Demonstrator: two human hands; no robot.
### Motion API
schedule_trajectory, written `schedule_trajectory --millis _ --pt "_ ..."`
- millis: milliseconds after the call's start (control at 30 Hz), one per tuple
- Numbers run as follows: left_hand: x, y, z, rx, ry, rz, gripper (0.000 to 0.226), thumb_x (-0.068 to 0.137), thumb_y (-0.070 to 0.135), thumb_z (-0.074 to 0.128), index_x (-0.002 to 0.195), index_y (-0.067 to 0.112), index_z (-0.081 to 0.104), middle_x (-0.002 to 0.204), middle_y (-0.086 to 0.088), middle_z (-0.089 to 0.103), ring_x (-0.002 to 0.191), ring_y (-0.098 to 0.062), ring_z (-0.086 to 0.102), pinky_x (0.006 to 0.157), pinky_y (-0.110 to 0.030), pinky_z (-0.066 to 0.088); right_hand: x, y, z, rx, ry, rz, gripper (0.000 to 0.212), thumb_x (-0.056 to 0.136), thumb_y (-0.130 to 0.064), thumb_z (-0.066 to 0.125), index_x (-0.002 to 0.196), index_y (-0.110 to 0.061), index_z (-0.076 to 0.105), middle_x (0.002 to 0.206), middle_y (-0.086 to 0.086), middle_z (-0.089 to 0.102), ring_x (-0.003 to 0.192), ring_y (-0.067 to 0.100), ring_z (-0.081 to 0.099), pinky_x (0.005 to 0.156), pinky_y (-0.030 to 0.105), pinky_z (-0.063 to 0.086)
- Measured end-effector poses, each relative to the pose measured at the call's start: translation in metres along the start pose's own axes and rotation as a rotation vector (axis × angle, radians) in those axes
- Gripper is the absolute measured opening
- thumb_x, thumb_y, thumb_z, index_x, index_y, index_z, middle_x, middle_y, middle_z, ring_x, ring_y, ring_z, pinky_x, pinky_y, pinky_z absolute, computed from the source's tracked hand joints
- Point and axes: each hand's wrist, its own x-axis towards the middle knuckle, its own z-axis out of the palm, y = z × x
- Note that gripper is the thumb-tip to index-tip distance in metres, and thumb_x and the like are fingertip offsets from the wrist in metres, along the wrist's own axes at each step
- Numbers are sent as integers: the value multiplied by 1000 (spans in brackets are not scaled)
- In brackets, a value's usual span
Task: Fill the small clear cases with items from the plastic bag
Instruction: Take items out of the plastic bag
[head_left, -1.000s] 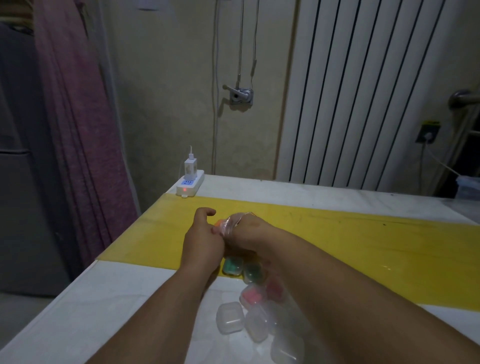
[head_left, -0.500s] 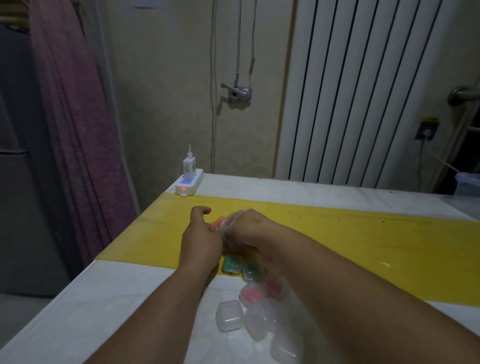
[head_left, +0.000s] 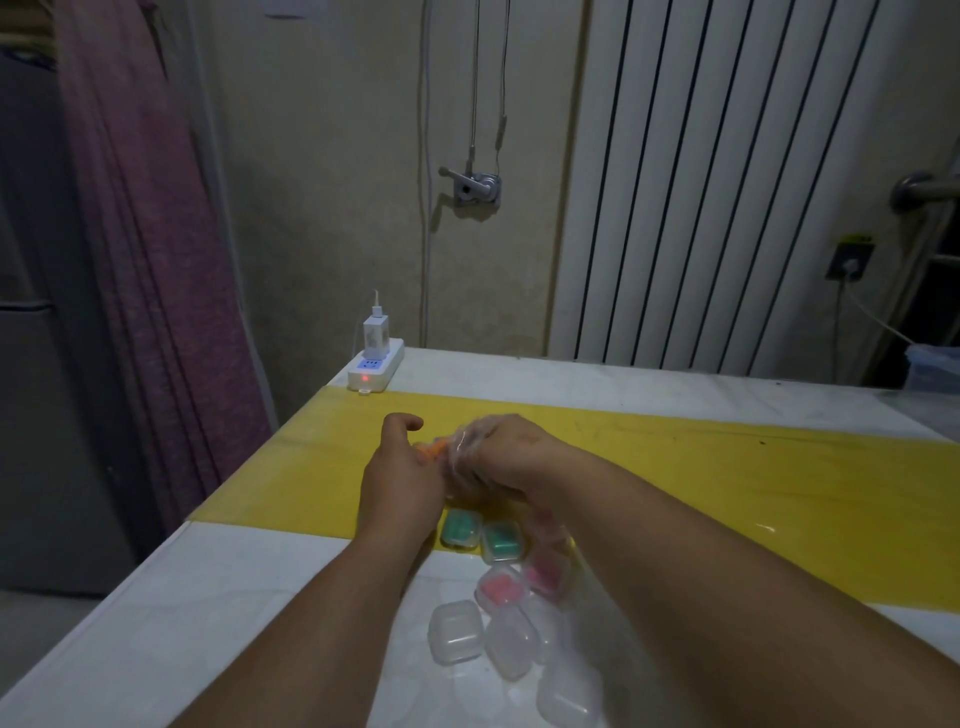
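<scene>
Your hands are working close together over the yellow strip (head_left: 727, 483) on the worktop (head_left: 156, 623). Your right hand (head_left: 511, 452) is gripping the crumpled plastic bag (head_left: 462, 447), fingers curled round it, w/ something orange (head_left: 431, 448) showing at the bag's mouth. Your left hand (head_left: 400, 483) is sitting right against the bag, index finger hooked up; can't tell whether its fingers are pinching the orange bit or just touching it.

Just below the hands, the small clear cases are lying in a loose cluster: two w/ green contents (head_left: 480, 532) at the strip's near edge, two w/ pink contents (head_left: 519, 579) next toward you, partly under your right forearm, then several empty-looking ones (head_left: 454, 631) on the white part of the worktop.

At the far left corner a white power strip (head_left: 375, 371) is lying w/ a charger (head_left: 375, 332) plugged in and a red light on. Behind: a white ribbed radiator (head_left: 727, 182), a purple curtain (head_left: 140, 234) at left.
</scene>
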Motion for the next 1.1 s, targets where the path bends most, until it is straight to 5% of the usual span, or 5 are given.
schedule_trajectory --millis 167,300,500,633,1100 --pt "-1 3 -2 36 22 4 33 93 3 45 119 23 46 93 -7 62 77 -19 55 51 -26 32 -6 0 -7 -47 -12 -53 31 92 -5 58 73 -29 60 76 -12 58 68 1 53 55 5 44" --pt "-2 4 -3 80 51 19 9 97 10 48 96 19 46 85 -1 56 70 -11 49 50 -25 31 -16 -7 -11 26 -110 -60 35 91 3 57 70 -24 64 65 -4 59 59 8 52 54 16 44" --pt "8 -7 0 118 68 24 28 90 4 46 74 26 55 94 -6 60 76 -18 54 55 -28 37 -19 5 -22 59 75 -71 21 85 11 56 81 -2 72 73 9 66 73 25 66 61 31 57" --pt "9 -9 0 103 70 -5 26 87 4 48 81 24 63 103 -6 62 85 -22 57 71 -35 48 -24 11 -28 187 150 -37 22 82 20 46 85 11 66 84 19 65 86 40 69 85 56 56" --pt "-2 2 -3 276 159 35 20 91 22 59 109 21 51 104 -5 58 94 -25 54 73 -36 47 -59 28 -52 312 533 1 28 96 -2 50 87 -21 67 86 5 70 57 13 49 54 24 43"
